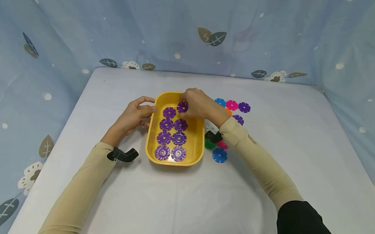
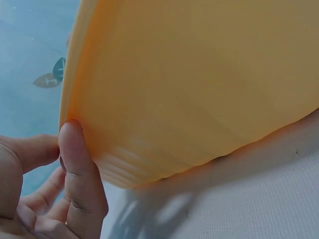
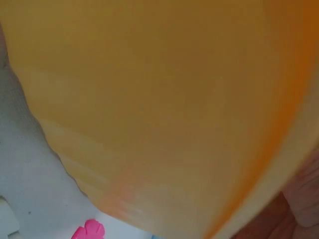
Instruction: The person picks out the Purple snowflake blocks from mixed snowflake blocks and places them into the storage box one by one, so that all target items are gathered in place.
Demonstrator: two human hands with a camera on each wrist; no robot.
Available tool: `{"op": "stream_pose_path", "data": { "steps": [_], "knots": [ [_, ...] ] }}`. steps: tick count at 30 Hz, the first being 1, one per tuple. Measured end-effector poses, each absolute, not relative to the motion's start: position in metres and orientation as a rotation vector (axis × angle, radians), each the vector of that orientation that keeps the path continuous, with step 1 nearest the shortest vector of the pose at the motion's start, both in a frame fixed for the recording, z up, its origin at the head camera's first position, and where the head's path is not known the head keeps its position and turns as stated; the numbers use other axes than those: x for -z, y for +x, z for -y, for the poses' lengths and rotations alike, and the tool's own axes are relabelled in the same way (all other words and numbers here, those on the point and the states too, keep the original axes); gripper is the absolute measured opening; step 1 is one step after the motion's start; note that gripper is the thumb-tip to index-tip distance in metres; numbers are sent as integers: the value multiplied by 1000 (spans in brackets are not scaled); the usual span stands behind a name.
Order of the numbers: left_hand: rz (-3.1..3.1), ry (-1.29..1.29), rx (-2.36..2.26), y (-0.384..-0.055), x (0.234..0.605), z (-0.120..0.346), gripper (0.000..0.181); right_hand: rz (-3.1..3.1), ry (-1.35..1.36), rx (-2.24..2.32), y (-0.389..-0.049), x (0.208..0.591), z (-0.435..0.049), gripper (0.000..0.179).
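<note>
My left hand [image 1: 133,115] grips the far left side of a yellow plastic tray [image 1: 194,144], its thumb [image 2: 75,149] against the outer wall near the rim. Two columns of purple snowflake discs [image 1: 164,137] lie flat inside. My right hand [image 1: 199,104] reaches over the tray's right rim at the far end. Its thumb and fingers bracket the far right purple snowflake disc [image 1: 182,107], pinching it by the edges. In the right wrist view the tray's outer wall [image 3: 149,99] fills most of the picture, and only part of the palm [image 3: 304,194] shows.
Right of the tray, loose snowflake discs lie on the white table [image 1: 178,200]: blue [image 1: 220,155], pink [image 1: 232,105], purple [image 1: 244,107], green [image 1: 210,144] and others partly under my right wrist. A patterned blue curtain [image 1: 172,28] hangs behind the table.
</note>
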State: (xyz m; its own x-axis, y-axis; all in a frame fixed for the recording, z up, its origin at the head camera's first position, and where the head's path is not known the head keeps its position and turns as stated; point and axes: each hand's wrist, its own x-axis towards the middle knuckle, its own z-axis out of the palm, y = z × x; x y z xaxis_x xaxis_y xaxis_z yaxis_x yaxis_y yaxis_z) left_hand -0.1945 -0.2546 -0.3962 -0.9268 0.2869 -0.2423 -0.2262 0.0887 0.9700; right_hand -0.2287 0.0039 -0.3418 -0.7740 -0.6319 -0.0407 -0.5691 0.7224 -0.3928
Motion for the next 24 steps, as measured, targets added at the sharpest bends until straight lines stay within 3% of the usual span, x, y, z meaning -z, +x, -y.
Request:
{"op": "stream_pose_path", "data": {
  "steps": [24],
  "knots": [
    [-2005,61,-1902,-194,395,253,39,-2737,-1000,360,-234,359,6,32]
  ]
}}
